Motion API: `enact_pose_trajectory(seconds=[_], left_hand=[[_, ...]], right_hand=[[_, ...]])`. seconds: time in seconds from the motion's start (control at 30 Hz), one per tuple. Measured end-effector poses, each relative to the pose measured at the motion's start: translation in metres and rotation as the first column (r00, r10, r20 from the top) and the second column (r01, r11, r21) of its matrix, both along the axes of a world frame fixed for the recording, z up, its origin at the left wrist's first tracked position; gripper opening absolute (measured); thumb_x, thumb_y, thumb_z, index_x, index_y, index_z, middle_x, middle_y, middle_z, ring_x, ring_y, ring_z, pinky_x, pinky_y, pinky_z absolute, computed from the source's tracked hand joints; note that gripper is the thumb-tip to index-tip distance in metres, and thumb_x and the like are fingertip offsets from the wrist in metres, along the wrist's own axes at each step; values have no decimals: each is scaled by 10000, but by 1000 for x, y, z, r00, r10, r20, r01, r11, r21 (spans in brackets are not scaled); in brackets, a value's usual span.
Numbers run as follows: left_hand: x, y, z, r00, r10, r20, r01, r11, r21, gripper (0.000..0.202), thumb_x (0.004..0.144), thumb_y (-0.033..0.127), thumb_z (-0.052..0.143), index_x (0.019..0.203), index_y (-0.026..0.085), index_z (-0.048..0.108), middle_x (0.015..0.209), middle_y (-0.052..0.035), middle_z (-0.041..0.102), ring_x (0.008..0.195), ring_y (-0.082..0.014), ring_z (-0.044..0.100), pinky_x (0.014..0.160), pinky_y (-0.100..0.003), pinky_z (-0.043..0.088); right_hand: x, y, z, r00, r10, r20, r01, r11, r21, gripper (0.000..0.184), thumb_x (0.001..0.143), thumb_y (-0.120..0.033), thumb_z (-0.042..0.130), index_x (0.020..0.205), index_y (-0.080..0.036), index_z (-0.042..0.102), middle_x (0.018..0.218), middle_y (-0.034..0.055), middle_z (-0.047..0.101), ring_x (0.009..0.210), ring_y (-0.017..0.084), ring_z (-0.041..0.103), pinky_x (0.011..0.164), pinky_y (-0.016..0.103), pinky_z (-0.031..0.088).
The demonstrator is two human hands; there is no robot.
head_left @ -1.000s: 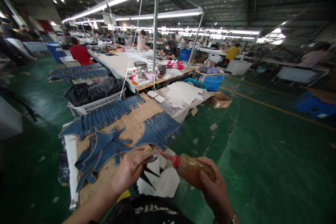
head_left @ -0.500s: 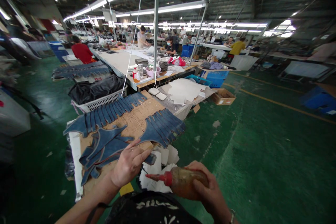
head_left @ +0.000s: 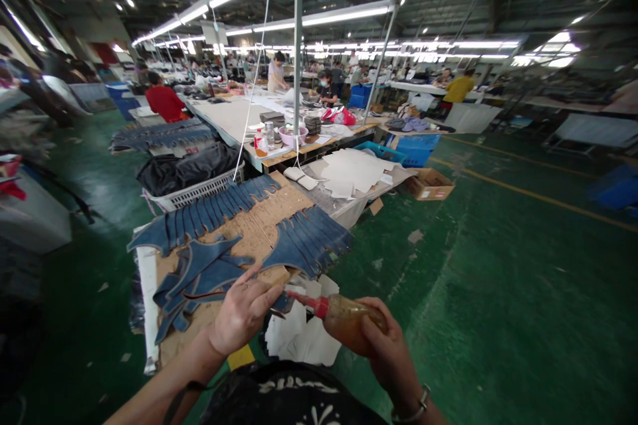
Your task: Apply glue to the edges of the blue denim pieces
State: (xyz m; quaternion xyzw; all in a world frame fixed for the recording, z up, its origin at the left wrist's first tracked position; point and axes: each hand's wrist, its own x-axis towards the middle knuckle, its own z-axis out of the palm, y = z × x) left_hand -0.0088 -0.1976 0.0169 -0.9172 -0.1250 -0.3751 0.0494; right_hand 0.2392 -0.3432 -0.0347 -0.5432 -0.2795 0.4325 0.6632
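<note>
Your right grip (head_left: 386, 355) wraps the bottle (head_left: 343, 322); your left grip (head_left: 243, 315) pinches a denim piece (head_left: 280, 304), mostly hidden under its fingers

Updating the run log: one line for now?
left hand: pinches blue piece | right hand: grips bottle | nozzle: at piece

Top of counter (head_left: 264, 216) crowded. Far-left fan of blue pieces (head_left: 199, 216) along far-left edge, right fan (head_left: 312, 242) on right edge, loose heap (head_left: 199, 279) near left. Bare cardboard lane between the fans, near to far. Near edge littered with paper scraps (head_left: 299, 339). Gap between left hand (head_left: 242, 315) and right hand (head_left: 383, 345) bridged by glue bottle (head_left: 343, 322). Far: steel post (head_left: 298, 66); far left: basket (head_left: 194, 196). Right: open green floor (head_left: 473, 279).
</note>
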Motion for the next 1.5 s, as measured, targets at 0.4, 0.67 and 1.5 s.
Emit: enact_pose_trajectory(seconds=[0.4,0.67,1.5], left_hand=[[23,-21,-6,997,78,-20,-78,997,15,311,861,20,428,1114,158,547,748,-13,670,688,-124,656,1003,-454,470],[31,-31,-11,996,84,-22,-83,996,25,311,882,36,409,1143,167,520,740,-10,667,661,-116,640,976,-456,494],[-10,140,-51,991,-129,28,131,988,-78,331,886,41,371,1118,178,563,749,-1,660,645,-96,626,1014,-447,463]], right_hand=[[15,-15,6,995,54,-87,-51,998,29,348,617,-466,785,833,-212,686,749,25,691,655,171,606,593,250,481],[28,-17,-7,994,46,-101,-44,999,18,366,615,-468,783,855,-211,680,760,27,692,675,179,611,614,261,496],[-39,101,-19,999,-40,-33,38,998,-52,366,624,-470,781,853,-210,665,763,24,700,685,193,628,626,272,497]])
